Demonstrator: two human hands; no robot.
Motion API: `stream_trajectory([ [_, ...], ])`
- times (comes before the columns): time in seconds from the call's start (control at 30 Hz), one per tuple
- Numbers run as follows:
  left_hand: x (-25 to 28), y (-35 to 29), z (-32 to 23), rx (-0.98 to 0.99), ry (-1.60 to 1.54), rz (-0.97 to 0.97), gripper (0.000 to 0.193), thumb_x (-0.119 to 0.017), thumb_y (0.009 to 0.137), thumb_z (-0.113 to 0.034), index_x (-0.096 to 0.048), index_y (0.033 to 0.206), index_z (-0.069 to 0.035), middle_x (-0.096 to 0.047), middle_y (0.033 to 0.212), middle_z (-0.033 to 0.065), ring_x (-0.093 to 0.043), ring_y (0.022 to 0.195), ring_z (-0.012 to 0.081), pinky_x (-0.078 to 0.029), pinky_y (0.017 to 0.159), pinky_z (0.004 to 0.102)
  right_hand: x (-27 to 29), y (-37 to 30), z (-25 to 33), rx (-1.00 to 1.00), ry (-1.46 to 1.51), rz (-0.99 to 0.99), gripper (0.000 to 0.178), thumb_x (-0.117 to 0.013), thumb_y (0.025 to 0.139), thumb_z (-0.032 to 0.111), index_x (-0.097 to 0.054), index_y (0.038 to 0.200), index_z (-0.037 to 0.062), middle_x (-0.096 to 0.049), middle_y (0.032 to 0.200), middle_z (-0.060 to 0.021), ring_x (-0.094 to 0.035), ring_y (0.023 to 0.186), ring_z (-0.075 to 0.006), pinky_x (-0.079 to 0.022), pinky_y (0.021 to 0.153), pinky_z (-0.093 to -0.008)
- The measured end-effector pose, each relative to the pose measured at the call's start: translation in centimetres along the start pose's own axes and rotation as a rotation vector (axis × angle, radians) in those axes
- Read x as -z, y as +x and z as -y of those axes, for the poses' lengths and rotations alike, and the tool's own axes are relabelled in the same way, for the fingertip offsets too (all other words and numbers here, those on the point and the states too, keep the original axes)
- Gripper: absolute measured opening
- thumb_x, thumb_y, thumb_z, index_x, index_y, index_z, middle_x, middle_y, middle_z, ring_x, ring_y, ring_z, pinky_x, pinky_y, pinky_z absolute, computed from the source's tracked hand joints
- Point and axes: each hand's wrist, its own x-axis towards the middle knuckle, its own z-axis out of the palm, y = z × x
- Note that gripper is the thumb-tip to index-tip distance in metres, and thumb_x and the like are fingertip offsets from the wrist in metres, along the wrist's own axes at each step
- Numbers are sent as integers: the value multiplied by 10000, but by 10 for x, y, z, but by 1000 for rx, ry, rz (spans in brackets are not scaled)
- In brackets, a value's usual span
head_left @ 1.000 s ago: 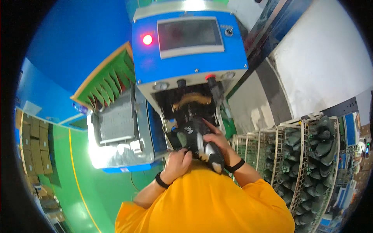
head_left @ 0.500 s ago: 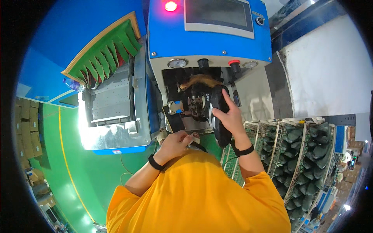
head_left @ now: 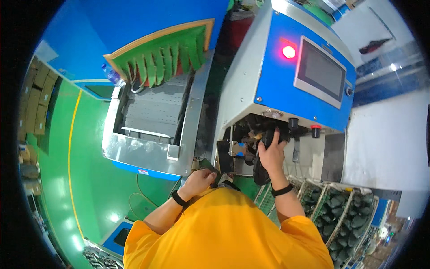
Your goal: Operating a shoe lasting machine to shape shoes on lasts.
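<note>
The fingers of my right hand [head_left: 272, 157] are spreading partway around a black shoe [head_left: 260, 174], gripping it before the blue-fronted machine [head_left: 283, 83]. A second ago both hands were at it; now, I judge, the right alone is handling it. My left hand [head_left: 198, 181] is curling left of that machine; I can't tell whether it's holding anything.

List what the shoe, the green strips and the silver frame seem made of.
Shoe: perhaps rubber or synthetic; dark and partly covered by the right hand, so left open.
Green strips: probably fabric or leather, matte; they hang in limp, curling flaps.
Silver frame: likely bare metal, fairly glossy; bright highlights show on it.
</note>
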Motion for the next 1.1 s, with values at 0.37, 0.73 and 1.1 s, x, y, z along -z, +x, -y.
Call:
stream_trajectory([
  [0.37, -8, 41, -41, 98, -548, 384, 473, -545, 954, -403, -569, 1175, 15, -705, 968, 137, -680, 878, 221, -531, 795, 315, -7, -32, -7, 176, 249, -353, 885, -691, 847, 328, -171, 1549, 185, -329, 1293, -467, -547, 988, -569, -511, 750, -546],
  [0.73, -69, 64, -49, 373, -767, 1416, 707, -330, 967, -652, -531, 1304, -63, -659, 1167, 77, -630, 1048, 207, -487, 940, 361, 32, -195, -55, 523, 335, 32, 802, -793, 766, 221, -400, 1463, 175, -481, 1299, -291, -552, 1113, -471, -503, 890, -465],
  [1.1, -61, 28, -63, 340, -579, 969, 471, -483, 963, -358, -526, 1305, -36, -613, 1224, 100, -580, 1139, 229, -461, 986, 379, -40, -109, -56, -248, 1643, 180, 723, -717, 861, 174, -368, 1475, 16, -524, 1375, -70, -472, 1234, -149, -371, 1054, -298],
])
